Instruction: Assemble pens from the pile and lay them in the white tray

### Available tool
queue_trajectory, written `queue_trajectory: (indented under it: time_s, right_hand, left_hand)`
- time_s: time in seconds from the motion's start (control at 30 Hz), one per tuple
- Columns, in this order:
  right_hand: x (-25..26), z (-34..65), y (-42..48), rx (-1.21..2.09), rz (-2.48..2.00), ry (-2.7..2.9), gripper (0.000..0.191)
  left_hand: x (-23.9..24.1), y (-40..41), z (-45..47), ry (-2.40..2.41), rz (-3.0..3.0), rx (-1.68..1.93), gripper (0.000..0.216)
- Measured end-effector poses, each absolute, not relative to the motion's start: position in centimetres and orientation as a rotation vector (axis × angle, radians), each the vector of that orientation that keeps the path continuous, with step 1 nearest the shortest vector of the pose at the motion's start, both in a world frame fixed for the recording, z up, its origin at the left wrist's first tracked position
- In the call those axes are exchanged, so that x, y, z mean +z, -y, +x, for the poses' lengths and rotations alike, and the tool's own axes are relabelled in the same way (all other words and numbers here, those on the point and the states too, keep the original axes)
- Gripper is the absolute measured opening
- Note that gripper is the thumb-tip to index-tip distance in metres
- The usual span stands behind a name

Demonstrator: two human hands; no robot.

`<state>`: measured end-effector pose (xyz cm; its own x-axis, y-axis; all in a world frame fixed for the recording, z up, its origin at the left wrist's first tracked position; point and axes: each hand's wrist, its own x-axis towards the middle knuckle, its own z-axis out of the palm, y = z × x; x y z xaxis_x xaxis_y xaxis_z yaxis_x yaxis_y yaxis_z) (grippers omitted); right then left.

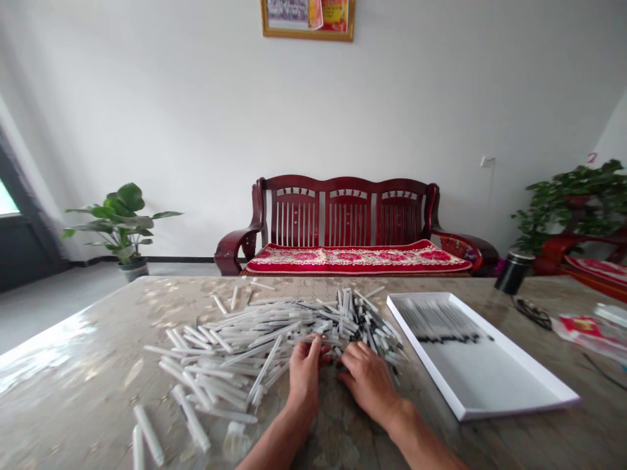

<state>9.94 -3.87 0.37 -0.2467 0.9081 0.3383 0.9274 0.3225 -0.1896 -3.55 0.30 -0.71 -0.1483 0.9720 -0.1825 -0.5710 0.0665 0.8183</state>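
A wide heap of whitish, translucent pen barrels (220, 385) covers the middle of the table. At its right end lie pen pieces with black parts (365, 326). My left hand (304, 369) is at the near edge of the heap, thumb and fingers closed together; what is between them is too small to make out. Just to its right, my right hand (367, 378) has its fingers curled down by the black-tipped pieces, and its fingertips are partly hidden. A shallow white box (499, 382) holds a row of clear pens (441, 316) with black ends, laid side by side.
On the table's right side are a black cylindrical cup (513, 273), a dark cable (533, 314) and a plastic bag (590, 336). Loose barrels (149, 434) lie at the front left, beside a small clear round piece (236, 440). Behind the table stands a red wooden bench (347, 215).
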Motion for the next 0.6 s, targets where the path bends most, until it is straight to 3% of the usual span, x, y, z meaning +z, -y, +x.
queue_trajectory:
  time_s: [0.27, 0.6]
  right_hand:
    - [-1.2, 11.1, 2.7, 0.17, -1.598, 1.853, 0.026]
    - [-2.2, 11.5, 2.2, 0.099, -1.424, 1.795, 0.029]
  left_hand:
    - [-0.8, -0.1, -3.6, -0.948, 0.578, 1.466, 0.046]
    - [-1.2, 0.0, -3.2, -0.907, 0.686, 1.361, 0.047]
